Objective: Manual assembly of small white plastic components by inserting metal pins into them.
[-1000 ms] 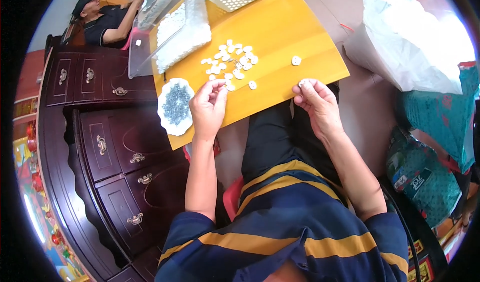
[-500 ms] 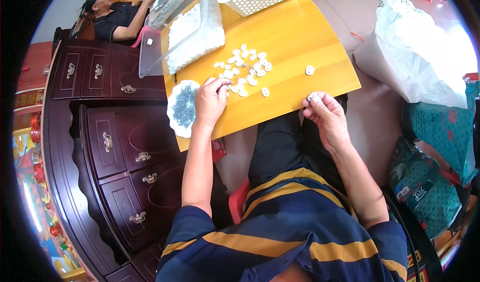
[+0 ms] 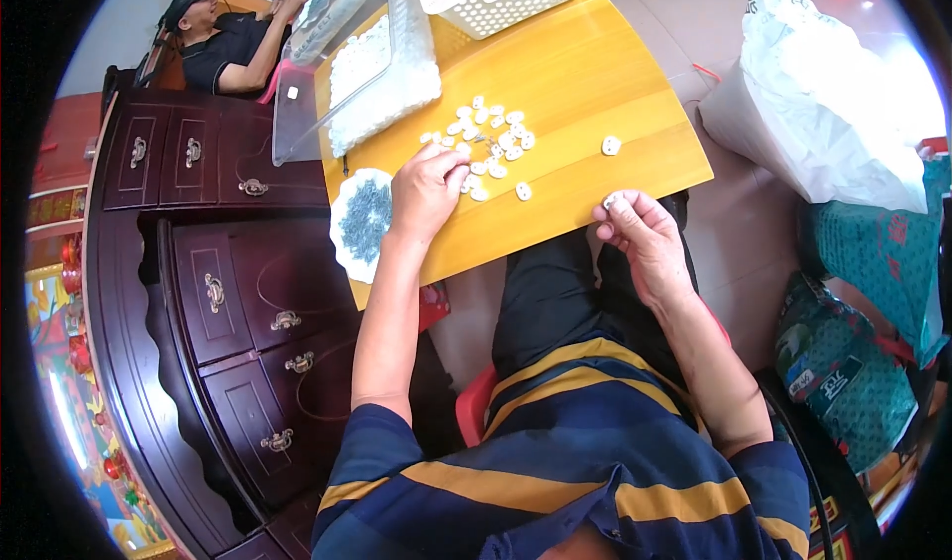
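My right hand (image 3: 645,233) pinches a small white plastic piece (image 3: 612,199) between thumb and fingertips, just over the table's near edge. At the left side of a loose group of small white plastic pieces with holes (image 3: 498,170), my left hand (image 3: 424,193) has its fingertips pressed together. What they hold, if anything, is too small to make out. Next to that hand lies a white scallop-edged dish (image 3: 342,218) with a heap of tiny grey metal parts (image 3: 369,218). One white piece with holes (image 3: 611,146) lies apart on the right.
On the yellow wooden table (image 3: 615,74) stand a clear bin (image 3: 297,128) of white pieces and a white perforated basket (image 3: 516,4). A dark wooden cabinet (image 3: 238,262) is at left. White (image 3: 793,104) and teal sacks (image 3: 853,391) stand at right. A co-worker (image 3: 233,49) sits far left.
My left hand has shifted slightly right, its fingertips closer to the white pieces. My right hand keeps its pinch on the small white piece. The whole view has shifted a little.
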A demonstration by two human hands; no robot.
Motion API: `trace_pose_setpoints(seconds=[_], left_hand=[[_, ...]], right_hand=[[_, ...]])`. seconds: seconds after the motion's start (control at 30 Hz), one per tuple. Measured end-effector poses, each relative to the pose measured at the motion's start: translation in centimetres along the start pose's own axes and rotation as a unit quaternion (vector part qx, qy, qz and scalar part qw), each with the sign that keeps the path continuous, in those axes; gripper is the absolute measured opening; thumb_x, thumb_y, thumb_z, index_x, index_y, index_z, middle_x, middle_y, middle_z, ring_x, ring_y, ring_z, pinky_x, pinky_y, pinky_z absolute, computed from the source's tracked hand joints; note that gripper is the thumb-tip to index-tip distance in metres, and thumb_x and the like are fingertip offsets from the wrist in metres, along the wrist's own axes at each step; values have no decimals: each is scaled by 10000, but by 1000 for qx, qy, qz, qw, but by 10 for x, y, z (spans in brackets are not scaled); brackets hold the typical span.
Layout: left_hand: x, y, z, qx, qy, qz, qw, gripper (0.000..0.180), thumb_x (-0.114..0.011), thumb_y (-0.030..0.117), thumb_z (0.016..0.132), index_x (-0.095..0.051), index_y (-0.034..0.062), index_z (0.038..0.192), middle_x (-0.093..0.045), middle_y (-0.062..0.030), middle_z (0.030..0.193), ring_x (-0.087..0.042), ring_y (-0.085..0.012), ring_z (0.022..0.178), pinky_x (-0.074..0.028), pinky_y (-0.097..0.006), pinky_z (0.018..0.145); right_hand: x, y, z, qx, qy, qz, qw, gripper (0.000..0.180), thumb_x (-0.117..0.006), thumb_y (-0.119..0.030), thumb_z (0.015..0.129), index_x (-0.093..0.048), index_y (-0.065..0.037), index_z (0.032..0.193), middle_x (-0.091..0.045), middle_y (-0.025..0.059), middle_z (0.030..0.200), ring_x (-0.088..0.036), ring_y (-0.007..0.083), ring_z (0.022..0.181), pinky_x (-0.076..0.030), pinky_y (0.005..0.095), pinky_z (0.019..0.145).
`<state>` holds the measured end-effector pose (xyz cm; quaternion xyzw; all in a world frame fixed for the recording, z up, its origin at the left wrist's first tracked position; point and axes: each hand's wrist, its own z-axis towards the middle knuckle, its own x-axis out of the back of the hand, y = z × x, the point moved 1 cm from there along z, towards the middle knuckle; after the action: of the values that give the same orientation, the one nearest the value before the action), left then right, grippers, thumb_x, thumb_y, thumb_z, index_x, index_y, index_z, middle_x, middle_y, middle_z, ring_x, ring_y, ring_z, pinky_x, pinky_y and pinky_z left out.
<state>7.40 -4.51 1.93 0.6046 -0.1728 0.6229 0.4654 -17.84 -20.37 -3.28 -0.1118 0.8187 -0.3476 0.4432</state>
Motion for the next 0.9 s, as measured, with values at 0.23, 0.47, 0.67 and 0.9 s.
trace_pose_setpoints(seconds=[0.23, 0.47, 0.67, 0.9], left_hand=[[1, 2, 12, -64, -37, 79, 994, 70, -733, 155, 854, -747, 99, 893, -701, -76, 877, -691, -298, 830, -558, -394, 735], [4, -7, 16, -135, -43, 128, 982, 76, -687, 115, 854, -639, 61, 879, -669, -103, 799, -675, -294, 716, -555, -376, 659], [20, 30, 4, -16, 13, -116, 993, 59, -652, 4, 824, -601, 30, 838, -640, -68, 720, -649, -166, 621, -521, -282, 594], [-6, 74, -36, 35, 18, -408, 912, 116, -639, -90, 872, -622, 10, 927, -649, 3, 852, -616, -47, 752, -523, -212, 689]], right_hand=[[1, 1, 0, 0, 2, -5, 1000, 155, -620, -220, 1042, -670, -75, 1066, -715, 25, 975, -632, 83, 813, -522, 253, 816], [-2, 3, -3, 4, -20, -6, 1000, 149, -619, -201, 1042, -672, -65, 1069, -712, 33, 980, -633, 83, 816, -525, 244, 817], [-3, 2, -4, 30, -36, -36, 998, 155, -620, -190, 1040, -676, -49, 1069, -709, 35, 977, -634, 82, 822, -519, 231, 813], [-9, 5, -8, 39, -73, -60, 995, 151, -618, -174, 1040, -675, -36, 1062, -709, 36, 977, -635, 75, 825, -519, 225, 796]])
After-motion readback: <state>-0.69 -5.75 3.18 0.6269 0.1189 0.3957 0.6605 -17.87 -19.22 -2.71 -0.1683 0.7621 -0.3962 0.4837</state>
